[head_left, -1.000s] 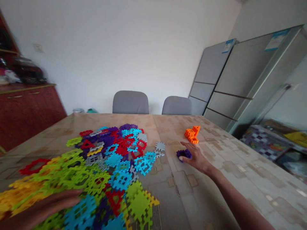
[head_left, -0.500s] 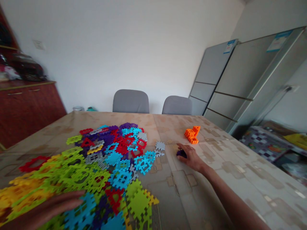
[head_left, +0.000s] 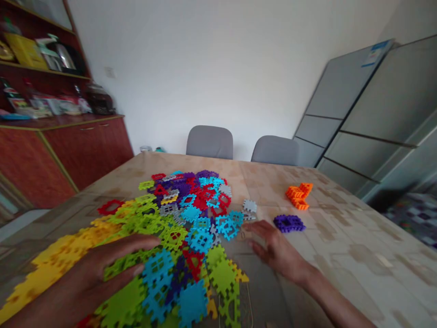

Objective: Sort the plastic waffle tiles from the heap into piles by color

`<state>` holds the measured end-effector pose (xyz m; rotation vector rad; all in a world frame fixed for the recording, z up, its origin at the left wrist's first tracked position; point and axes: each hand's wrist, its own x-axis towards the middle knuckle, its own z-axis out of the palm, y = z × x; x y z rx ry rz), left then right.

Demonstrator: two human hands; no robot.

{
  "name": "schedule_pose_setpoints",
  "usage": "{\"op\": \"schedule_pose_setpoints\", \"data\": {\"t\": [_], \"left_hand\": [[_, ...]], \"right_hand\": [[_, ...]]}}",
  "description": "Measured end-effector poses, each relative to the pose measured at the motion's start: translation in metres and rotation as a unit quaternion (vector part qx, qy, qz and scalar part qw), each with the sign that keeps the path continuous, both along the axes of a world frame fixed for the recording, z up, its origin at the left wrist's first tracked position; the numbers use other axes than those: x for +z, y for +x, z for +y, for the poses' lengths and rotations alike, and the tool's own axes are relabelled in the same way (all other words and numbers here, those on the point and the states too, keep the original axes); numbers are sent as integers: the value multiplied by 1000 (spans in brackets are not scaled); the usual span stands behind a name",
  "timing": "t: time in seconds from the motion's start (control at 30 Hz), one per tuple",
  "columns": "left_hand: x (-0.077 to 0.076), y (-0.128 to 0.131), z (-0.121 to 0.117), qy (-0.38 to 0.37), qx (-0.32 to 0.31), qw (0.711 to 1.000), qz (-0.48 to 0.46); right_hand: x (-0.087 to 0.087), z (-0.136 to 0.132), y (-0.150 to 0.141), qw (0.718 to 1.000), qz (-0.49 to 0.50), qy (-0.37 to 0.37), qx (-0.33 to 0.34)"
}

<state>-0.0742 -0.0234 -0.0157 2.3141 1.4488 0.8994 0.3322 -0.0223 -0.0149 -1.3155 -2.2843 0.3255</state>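
A large heap of interlocking plastic waffle-block pieces (head_left: 184,223) in lime, yellow, blue, red, purple and grey covers the left and middle of the table. My left hand (head_left: 102,273) lies spread on the lime and yellow pieces near the heap's front, fingers apart, with no piece lifted. My right hand (head_left: 276,249) is open on the tabletop, its fingertips close to the blue pieces. Right of it lies a small purple assembled block (head_left: 289,223), not touching the hand. Beyond that sits an orange assembled block (head_left: 298,196).
The mottled beige tabletop (head_left: 344,259) extends to the right. Two grey chairs (head_left: 209,142) stand past the far edge. A red-brown cabinet (head_left: 85,155) with shelves of assorted items is at the left, and tall grey metal panels (head_left: 375,118) lean at the right.
My right hand has let go of the purple block, which now lies on the table, and has moved left toward the heap. The view has turned left, showing more of the cabinet.
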Motion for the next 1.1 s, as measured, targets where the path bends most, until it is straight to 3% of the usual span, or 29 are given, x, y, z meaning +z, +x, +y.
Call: {"op": "schedule_pose_setpoints", "data": {"t": [0.1, 0.2, 0.27, 0.43, 0.63, 0.77, 0.9, 1.1], "left_hand": [[2, 3, -2, -25, -112, 992, 44], [3, 10, 0, -6, -181, 981, 76], [1, 13, 4, 9, -176, 981, 76], [-10, 8, 12, 37, -140, 989, 45], [-12, 11, 7, 45, -175, 983, 45], [-16, 16, 4, 79, -218, 968, 101], [-21, 16, 8, 90, -240, 959, 124], [2, 41, 40, 41, -264, 954, 138]], "right_hand": [[7, -28, -51, 989, -16, -70, 128], [4, -37, -82, 980, -41, -101, 165], [0, -34, -91, 980, -49, -99, 163], [-1, -14, -91, 982, -54, -90, 157], [4, 32, -75, 992, 10, -35, 122], [-8, 59, -71, 995, -36, -13, 96], [-21, 63, -70, 994, -18, -15, 102], [-23, 73, -70, 992, 69, -26, 104]]}}
